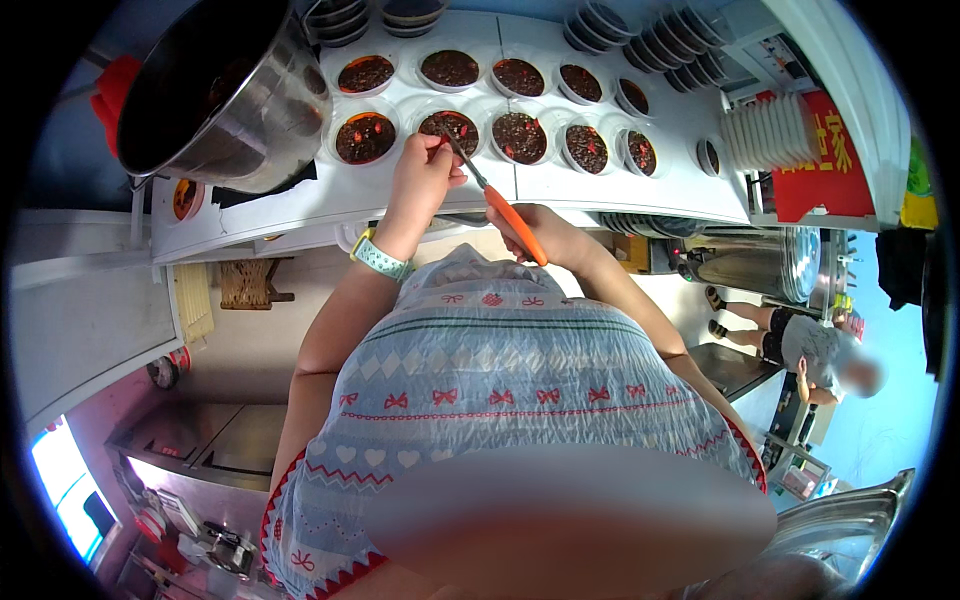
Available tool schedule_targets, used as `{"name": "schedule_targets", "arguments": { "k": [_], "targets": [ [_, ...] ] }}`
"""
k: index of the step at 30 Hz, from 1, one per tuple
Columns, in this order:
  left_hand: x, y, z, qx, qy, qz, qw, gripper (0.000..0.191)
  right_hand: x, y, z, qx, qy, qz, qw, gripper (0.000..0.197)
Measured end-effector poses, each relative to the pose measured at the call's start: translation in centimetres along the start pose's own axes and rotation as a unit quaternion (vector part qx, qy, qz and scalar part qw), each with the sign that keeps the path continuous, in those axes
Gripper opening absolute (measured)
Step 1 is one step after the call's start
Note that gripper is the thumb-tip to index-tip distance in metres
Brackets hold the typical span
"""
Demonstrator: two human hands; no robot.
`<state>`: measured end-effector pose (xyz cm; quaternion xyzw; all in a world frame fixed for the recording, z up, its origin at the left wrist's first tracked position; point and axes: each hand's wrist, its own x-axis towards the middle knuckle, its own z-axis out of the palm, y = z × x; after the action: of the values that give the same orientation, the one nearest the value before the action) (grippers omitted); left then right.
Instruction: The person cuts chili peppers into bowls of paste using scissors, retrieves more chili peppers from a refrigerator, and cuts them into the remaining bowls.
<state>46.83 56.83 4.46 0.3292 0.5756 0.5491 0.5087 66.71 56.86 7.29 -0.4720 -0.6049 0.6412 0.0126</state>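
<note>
Over the front row of tubs, my left hand (421, 178) pinches a small red piece, seemingly chili (444, 140), between thumb and fingers. Orange-handled scissors (516, 225) are gripped in my right hand (551, 234). Their blades point up and left to the red piece, and how far they are parted is hard to tell. Directly beneath lies a round plastic tub (459, 129) filled with dark, oily sauce. To its right, another tub of sauce (519, 139) bears red bits on top. The left front tub (365, 138) carries red pieces too.
A large steel pot (300, 112) stands at the table's left, tilted in view. Stacked filled tubs (596, 28) line the back. White stacked lids or containers (769, 133) sit at the right end, beside a red sign (821, 169). Another person (810, 349) is farther off, right.
</note>
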Motion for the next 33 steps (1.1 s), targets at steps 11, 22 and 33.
{"name": "schedule_targets", "arguments": {
  "k": [11,22,33],
  "targets": [
    [0.3,-0.3,-0.2,0.031,0.016,0.029,0.999,0.020,-0.3,-0.6,0.4,-0.015,0.004,-0.004,1.000,0.062],
    [1.2,-0.8,-0.9,0.054,-0.004,0.032,0.998,0.017,0.1,-0.6,0.5,-0.131,0.043,-0.038,0.990,0.064],
    [1.3,-0.2,-1.9,0.092,-0.019,-0.008,0.996,0.021,0.5,-0.3,0.6,-0.069,0.028,-0.013,0.997,0.062]
  ]
}}
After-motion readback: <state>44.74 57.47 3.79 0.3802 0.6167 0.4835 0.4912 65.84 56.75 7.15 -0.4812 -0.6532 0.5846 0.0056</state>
